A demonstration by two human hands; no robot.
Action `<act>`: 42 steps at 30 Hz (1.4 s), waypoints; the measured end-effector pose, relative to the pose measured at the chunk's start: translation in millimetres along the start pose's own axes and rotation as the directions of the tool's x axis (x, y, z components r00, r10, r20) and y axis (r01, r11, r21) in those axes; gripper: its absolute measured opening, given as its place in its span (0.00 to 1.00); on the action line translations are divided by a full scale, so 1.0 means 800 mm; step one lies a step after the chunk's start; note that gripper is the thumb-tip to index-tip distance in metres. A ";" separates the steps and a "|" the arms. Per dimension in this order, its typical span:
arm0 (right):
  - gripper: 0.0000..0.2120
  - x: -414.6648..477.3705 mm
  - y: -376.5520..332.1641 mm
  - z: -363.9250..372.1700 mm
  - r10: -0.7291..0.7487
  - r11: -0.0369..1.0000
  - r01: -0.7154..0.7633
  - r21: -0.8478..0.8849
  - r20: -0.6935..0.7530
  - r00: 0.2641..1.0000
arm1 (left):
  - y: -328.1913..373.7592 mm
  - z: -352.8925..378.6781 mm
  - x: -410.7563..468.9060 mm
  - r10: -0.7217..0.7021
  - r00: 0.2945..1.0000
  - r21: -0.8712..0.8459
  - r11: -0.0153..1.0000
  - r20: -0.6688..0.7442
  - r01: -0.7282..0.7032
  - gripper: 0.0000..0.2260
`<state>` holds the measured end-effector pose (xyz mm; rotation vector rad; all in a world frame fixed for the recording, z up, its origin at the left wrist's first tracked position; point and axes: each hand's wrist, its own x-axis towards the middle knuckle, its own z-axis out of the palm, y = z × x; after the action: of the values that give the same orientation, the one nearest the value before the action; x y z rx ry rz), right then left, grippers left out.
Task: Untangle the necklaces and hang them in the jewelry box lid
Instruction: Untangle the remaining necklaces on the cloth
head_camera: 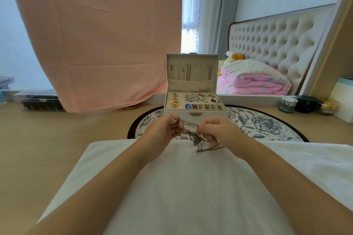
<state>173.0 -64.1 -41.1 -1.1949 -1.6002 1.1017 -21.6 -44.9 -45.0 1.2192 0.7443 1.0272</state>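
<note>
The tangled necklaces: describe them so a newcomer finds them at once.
Start at the white towel spread nearest the camera, in front of the open jewelry box. Over the towel's far edge, the left hand and right hand pinch the tangled necklaces. Unlike the chains hanging straight in the lid, these form one knotted silver clump.

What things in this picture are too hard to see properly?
Head view:
- How many chains are in the tangled necklaces: too fine and bunched, partly behind the fingers of the left hand and right hand.
- Small pieces in the jewelry box: too small to name.
- Whatever is behind the pink cloth: covered.
</note>
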 end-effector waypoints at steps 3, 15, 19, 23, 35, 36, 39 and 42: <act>0.15 -0.001 -0.004 0.001 -0.012 0.999 0.012 0.033 0.013 1.000 | -0.002 0.001 -0.001 0.033 0.997 0.029 0.999 0.074 -0.035 0.09; 0.12 -0.001 -0.008 -0.008 0.054 0.937 -0.034 0.346 -0.050 0.997 | -0.003 -0.004 0.007 -0.021 0.998 0.314 0.950 0.063 0.000 0.02; 0.14 0.005 -0.005 0.005 -0.044 0.998 0.035 -0.044 -0.226 0.973 | -0.002 0.001 -0.002 -0.037 0.994 0.358 0.934 0.107 -0.003 0.09; 0.10 0.004 -0.008 0.016 -0.149 0.970 0.099 -0.221 -0.225 0.963 | -0.006 -0.003 -0.012 0.047 0.994 0.423 0.902 0.103 -0.086 0.09; 0.25 0.013 0.008 0.021 -0.129 0.991 0.129 0.028 -0.008 0.992 | -0.001 -0.013 -0.002 0.012 0.979 0.317 0.947 -0.202 0.053 0.04; 0.27 0.014 0.012 0.020 -0.125 0.992 0.124 -0.038 -0.013 0.992 | -0.003 -0.016 0.000 0.011 0.964 0.325 0.942 -0.264 0.079 0.06; 0.23 0.010 0.016 0.015 -0.083 0.965 0.068 -0.252 -0.047 0.995 | -0.004 -0.039 0.004 0.166 0.901 0.639 0.755 -0.402 0.146 0.06; 0.15 0.004 0.019 0.009 -0.015 0.928 -0.003 -0.374 -0.046 0.999 | -0.001 -0.062 0.001 0.203 0.908 0.910 0.282 -0.367 0.305 0.03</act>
<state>169.4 -59.3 -56.9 -1.4480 -1.8282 0.7740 -65.2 -24.7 -56.5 2.0109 1.9704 0.7153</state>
